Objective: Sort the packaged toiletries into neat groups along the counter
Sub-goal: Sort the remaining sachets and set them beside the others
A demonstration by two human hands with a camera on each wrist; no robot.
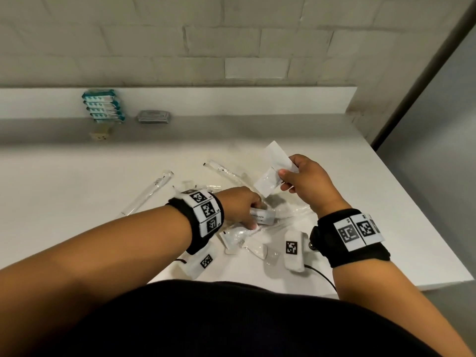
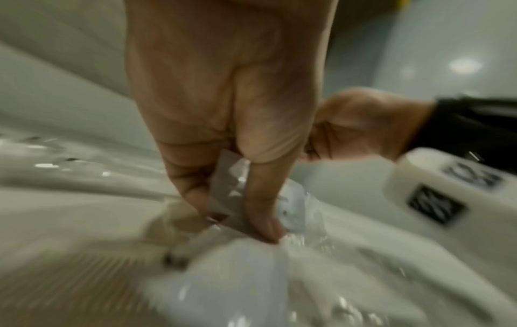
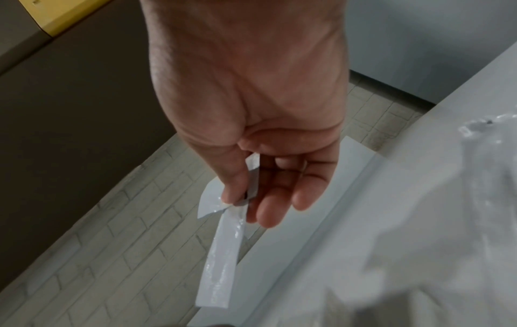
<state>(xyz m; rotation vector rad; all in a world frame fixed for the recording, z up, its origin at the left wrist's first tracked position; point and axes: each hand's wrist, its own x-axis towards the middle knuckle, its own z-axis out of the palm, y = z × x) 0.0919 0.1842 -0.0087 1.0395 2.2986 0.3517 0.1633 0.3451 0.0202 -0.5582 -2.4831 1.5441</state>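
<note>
A loose pile of clear-wrapped white toiletries (image 1: pixel 247 240) lies on the white counter (image 1: pixel 77 181) in front of me. My left hand (image 1: pixel 244 207) reaches down into the pile and pinches a small white toothpaste box (image 1: pixel 262 217), seen in the blurred left wrist view as a wrapped box (image 2: pixel 223 194) between thumb and fingers. My right hand (image 1: pixel 301 176) is raised above the pile and pinches flat white packets (image 1: pixel 273 171) between thumb and fingers; the right wrist view shows the packets (image 3: pixel 221 254) edge-on. Two wrapped toothbrushes (image 1: pixel 152 191) lie left of the pile.
Against the back ledge stands a stack of teal-and-white packets (image 1: pixel 104 106), a grey packet stack (image 1: pixel 153 116) beside it, and a small tan box (image 1: pixel 101 135) in front. The counter's right edge (image 1: pixel 412 210) drops off to the floor. A brick wall rises behind.
</note>
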